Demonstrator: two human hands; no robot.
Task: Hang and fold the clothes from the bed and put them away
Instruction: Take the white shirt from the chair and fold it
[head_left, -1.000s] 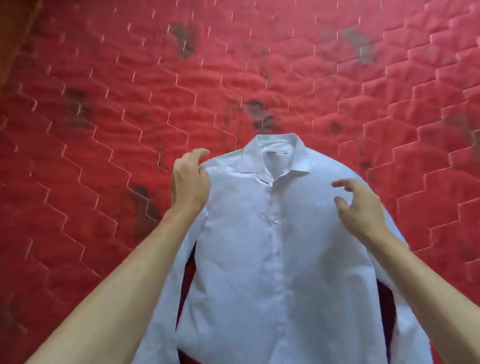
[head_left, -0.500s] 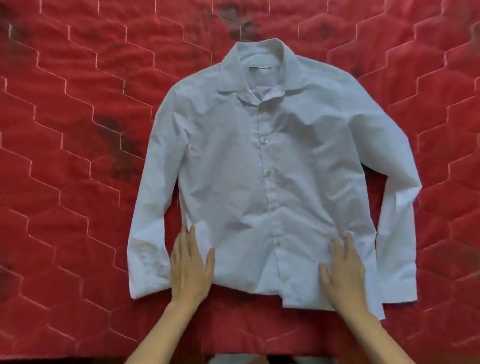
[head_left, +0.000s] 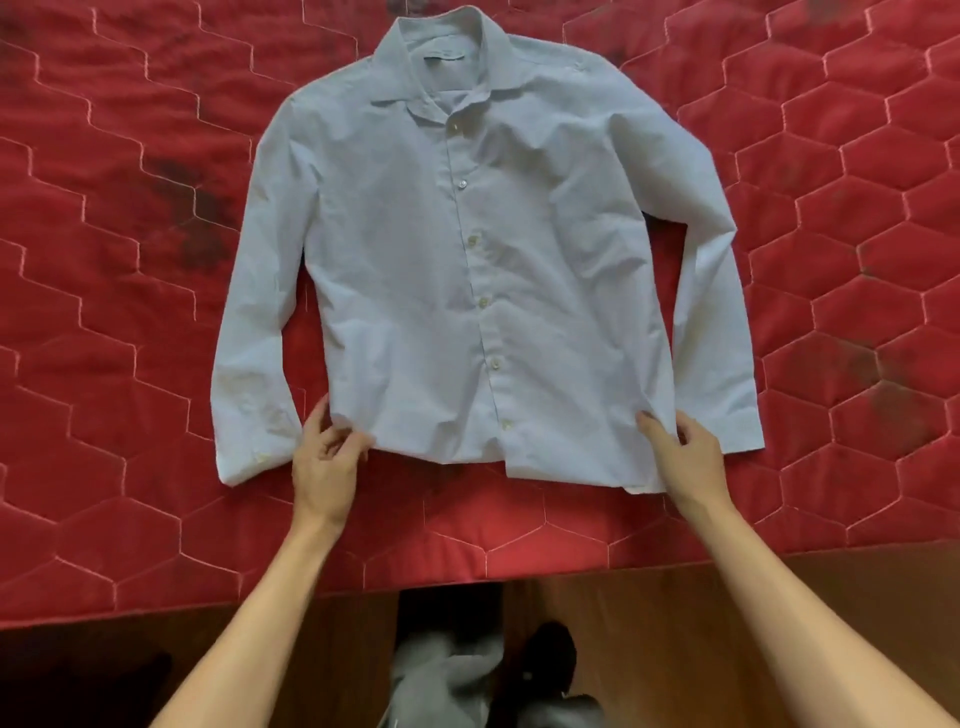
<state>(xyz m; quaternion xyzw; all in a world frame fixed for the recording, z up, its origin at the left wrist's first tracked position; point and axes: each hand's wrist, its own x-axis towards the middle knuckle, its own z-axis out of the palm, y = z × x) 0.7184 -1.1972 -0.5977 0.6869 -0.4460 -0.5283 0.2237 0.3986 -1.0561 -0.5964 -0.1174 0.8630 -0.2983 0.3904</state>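
— Between the 2 sets of fingers, flat on the bed (head_left: 104, 322): shirt (head_left: 467, 270), front up, buttoned, collar (head_left: 436, 67) well beyond the fingertips.

— Grip?

— Left hand (head_left: 324, 462): thumb and curled fingers (head_left: 340, 439) pinching the hem corner. Right hand (head_left: 691, 460): thumb laid on top of the cloth, other fingers curled at the side seam, seemingly pinching too; underside hidden.

— Sleeves (head_left: 260, 312)?

— 1 just outside each hand, cuffs about level with the knuckles.

— Risks, judging from this?

— Uneven tug from 2 small pinches: likely to skew the button line and deepen the wrinkles above the fingers. Lifting by the hem alone: sleeves free to flop under the body. Pulling back toward the wrists: bed edge not far behind them, so possibly dragging cloth off toward the floor (head_left: 727, 597).

— So?

— Pull evenly, keep low, smooth before folding.
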